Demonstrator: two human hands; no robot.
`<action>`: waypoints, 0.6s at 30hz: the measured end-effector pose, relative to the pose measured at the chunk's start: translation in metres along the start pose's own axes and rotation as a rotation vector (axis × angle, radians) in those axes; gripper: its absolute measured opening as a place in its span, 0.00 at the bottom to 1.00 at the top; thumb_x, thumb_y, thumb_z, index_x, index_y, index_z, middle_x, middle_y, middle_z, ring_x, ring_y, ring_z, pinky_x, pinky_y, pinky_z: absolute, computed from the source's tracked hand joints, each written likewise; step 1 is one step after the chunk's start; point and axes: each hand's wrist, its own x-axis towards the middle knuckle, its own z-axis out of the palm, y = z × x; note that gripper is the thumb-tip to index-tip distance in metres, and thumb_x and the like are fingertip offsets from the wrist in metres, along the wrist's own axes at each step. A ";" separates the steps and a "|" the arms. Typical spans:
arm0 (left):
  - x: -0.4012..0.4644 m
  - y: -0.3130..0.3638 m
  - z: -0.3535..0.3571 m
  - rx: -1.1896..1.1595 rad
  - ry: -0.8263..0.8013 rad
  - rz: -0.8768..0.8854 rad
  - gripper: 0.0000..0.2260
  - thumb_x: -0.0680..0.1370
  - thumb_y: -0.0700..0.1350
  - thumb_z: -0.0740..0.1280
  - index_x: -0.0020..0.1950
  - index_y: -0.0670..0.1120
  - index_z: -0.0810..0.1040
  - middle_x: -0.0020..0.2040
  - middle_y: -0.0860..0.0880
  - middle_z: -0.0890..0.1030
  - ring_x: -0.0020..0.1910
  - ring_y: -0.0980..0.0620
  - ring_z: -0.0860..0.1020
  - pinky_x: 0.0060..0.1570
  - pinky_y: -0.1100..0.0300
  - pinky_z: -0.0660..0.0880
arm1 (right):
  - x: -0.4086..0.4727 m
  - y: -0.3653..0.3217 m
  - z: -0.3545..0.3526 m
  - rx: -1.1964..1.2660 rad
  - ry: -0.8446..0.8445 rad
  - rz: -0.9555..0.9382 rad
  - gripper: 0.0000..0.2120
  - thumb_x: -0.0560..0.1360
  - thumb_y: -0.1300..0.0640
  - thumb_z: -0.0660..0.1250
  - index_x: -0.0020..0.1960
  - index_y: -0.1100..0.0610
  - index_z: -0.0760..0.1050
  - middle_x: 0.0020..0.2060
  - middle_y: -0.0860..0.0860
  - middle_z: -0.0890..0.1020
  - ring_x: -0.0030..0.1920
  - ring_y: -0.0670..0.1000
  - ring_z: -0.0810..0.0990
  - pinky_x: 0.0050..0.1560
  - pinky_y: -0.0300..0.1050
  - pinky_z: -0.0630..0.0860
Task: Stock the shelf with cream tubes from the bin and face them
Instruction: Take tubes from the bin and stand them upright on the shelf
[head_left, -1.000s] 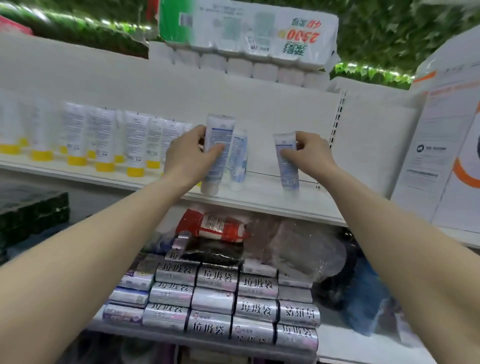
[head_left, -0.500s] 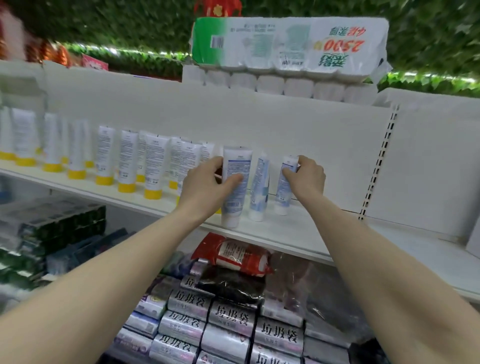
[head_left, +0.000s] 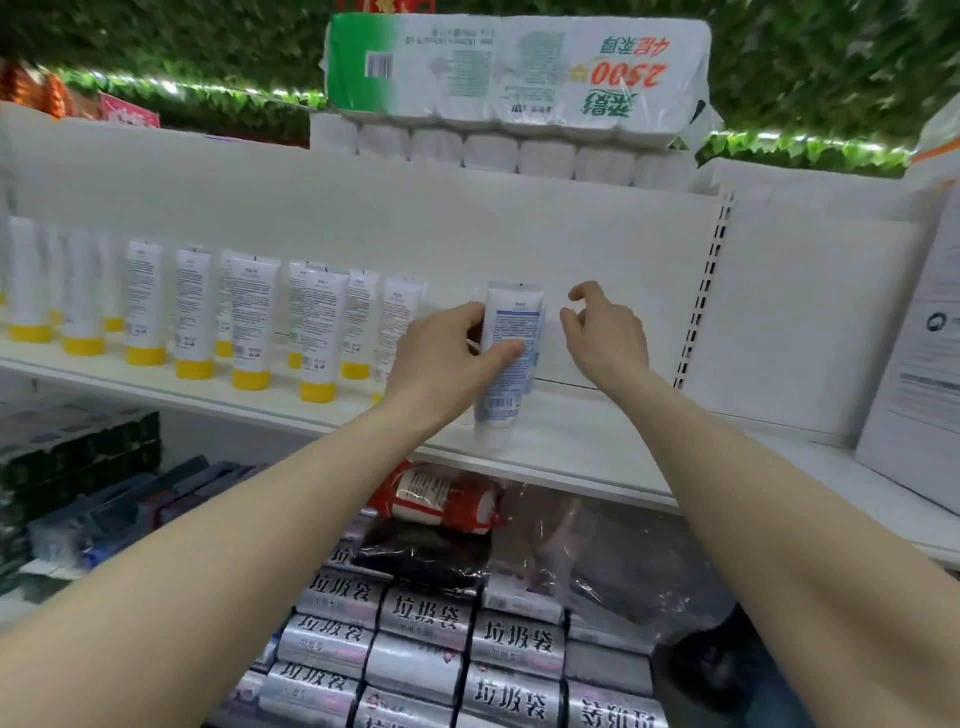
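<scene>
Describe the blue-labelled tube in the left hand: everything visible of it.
The blue-labelled tube is white soft-looking plastic with blue print and a barcode low down. It stands cap-down, crimped end up, slightly tilted, on the white shelf, right of the yellow-capped tubes. The left hand grips its middle; the right hand is open, apart from it.

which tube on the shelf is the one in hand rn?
The blue-printed tube with a white cap, at the row's right end, held in the left hand. The others, yellow-capped tubes, stand untouched further left.
</scene>
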 end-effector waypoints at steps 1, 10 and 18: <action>0.002 0.003 0.009 0.030 0.000 -0.002 0.11 0.73 0.57 0.69 0.50 0.52 0.81 0.43 0.56 0.83 0.41 0.57 0.80 0.45 0.55 0.77 | -0.001 0.004 -0.006 -0.035 0.001 -0.015 0.15 0.81 0.51 0.55 0.65 0.53 0.68 0.44 0.53 0.82 0.46 0.57 0.77 0.42 0.47 0.71; 0.006 0.011 0.062 0.170 0.051 -0.050 0.12 0.74 0.57 0.66 0.47 0.49 0.75 0.42 0.53 0.81 0.42 0.48 0.79 0.41 0.54 0.73 | -0.009 0.034 -0.025 -0.203 -0.059 -0.052 0.15 0.80 0.57 0.55 0.66 0.53 0.68 0.48 0.54 0.82 0.49 0.58 0.76 0.41 0.47 0.70; -0.019 -0.008 0.069 0.228 -0.091 -0.053 0.14 0.73 0.58 0.68 0.47 0.49 0.72 0.44 0.53 0.79 0.42 0.51 0.77 0.39 0.56 0.69 | -0.011 0.033 -0.017 -0.295 -0.068 -0.171 0.17 0.80 0.57 0.57 0.68 0.54 0.67 0.53 0.55 0.81 0.56 0.59 0.74 0.49 0.50 0.68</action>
